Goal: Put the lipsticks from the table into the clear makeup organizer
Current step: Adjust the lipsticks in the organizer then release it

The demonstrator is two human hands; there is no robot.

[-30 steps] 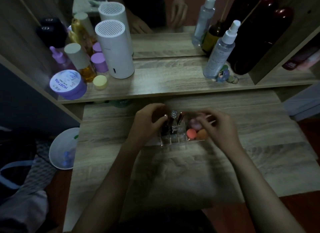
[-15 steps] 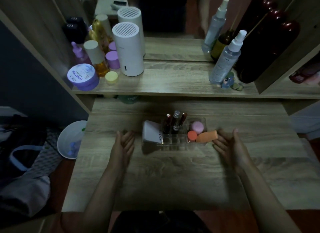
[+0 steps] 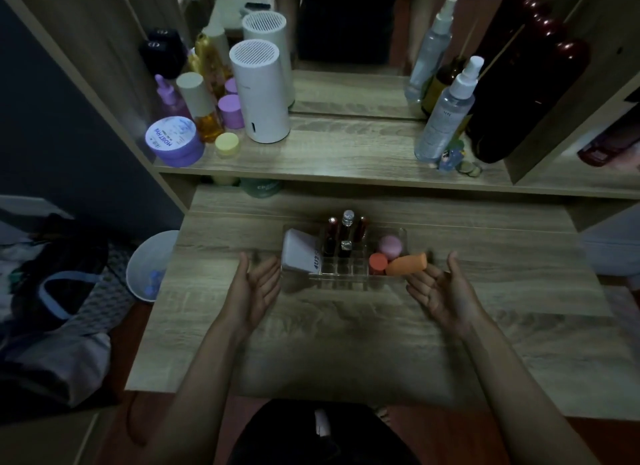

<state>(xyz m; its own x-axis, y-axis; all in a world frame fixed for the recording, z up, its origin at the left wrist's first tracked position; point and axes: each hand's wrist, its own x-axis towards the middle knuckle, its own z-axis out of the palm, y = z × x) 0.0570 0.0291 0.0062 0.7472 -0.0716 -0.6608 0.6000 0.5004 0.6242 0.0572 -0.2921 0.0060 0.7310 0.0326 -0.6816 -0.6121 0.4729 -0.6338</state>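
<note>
A person's left hand (image 3: pixel 256 291), palm up with fingers (image 3: pixel 268 272) spread wide and empty, rests on the wood-grain worktop (image 3: pixel 346 343) just beside the clear makeup organizer (image 3: pixel 346 277). Three slim glossy lipsticks (image 3: pixel 344 234) stand upright in its rear slots, between a white tube (image 3: pixel 299 251) and soft rounded sponges (image 3: pixel 405 263). The right hand (image 3: pixel 440 293) mirrors it, open and holding nothing. No lipsticks appear left on the worktop; any nudge of the light, rigid acrylic tray should be gentle.
</note>
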